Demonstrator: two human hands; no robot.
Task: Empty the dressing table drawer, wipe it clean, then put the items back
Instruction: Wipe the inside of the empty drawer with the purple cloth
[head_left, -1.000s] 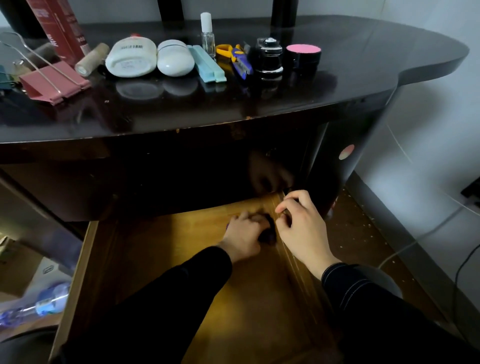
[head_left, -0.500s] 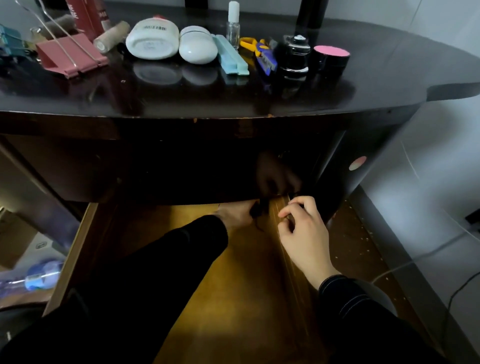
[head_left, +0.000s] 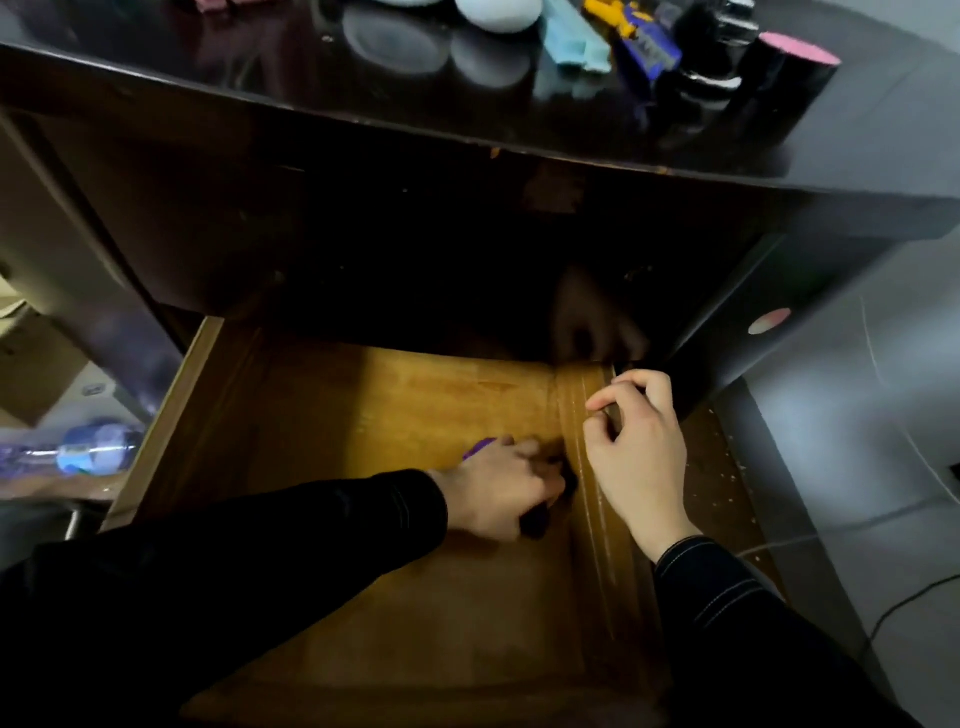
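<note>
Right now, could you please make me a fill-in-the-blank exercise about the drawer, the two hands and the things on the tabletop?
1. The drawer is ____, not closed.
2. The left hand holds a dark thing inside the ____.
3. The right hand curls its fingers over the drawer's ____ side wall.
4. The black jar on the tabletop has a ____ lid.
Missing words: open, drawer, right, pink.
</note>
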